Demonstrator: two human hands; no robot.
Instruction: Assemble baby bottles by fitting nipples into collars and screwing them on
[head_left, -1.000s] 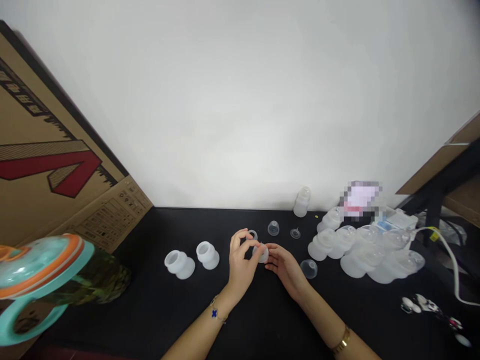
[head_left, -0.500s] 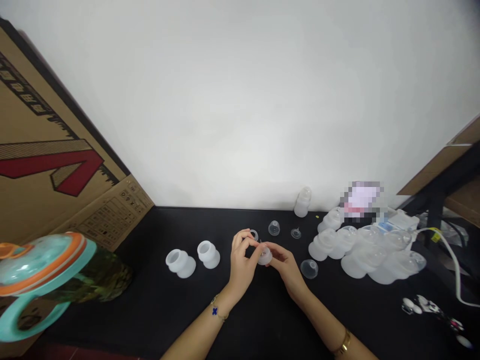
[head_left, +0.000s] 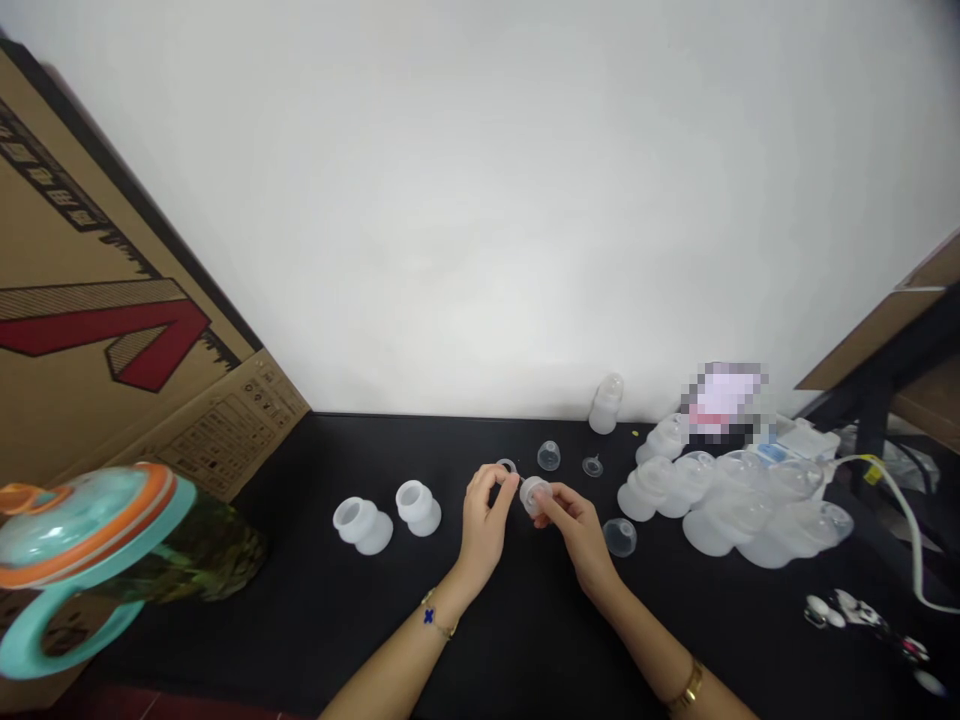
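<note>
My right hand [head_left: 574, 525] grips a small translucent baby bottle screw ring [head_left: 535, 495], tilted so its round opening faces left. Just left of it, my left hand [head_left: 484, 515] has thumb and forefinger pinched together; whatever may lie between them is too small to make out. Partly behind my left fingers is another clear ring [head_left: 508, 466]. Beyond my hands lie a clear dome cap [head_left: 549, 456] and a clear nipple [head_left: 592, 466]. Another clear cap [head_left: 620, 537] rests by my right wrist. Two open white bottles [head_left: 363, 526] [head_left: 418, 508] are on the left.
A capped bottle [head_left: 605, 404] stands against the wall. Several capped bottles [head_left: 727, 510] crowd the right of the black table [head_left: 285, 640], near a white cable [head_left: 911, 530] and a keychain [head_left: 862, 612]. A turquoise-lidded jug [head_left: 112, 540] and a cardboard box [head_left: 90, 260] stand left.
My hands have drawn slightly apart. The ring has turned in my right hand so its opening faces left, and my left fingers have come off it.
</note>
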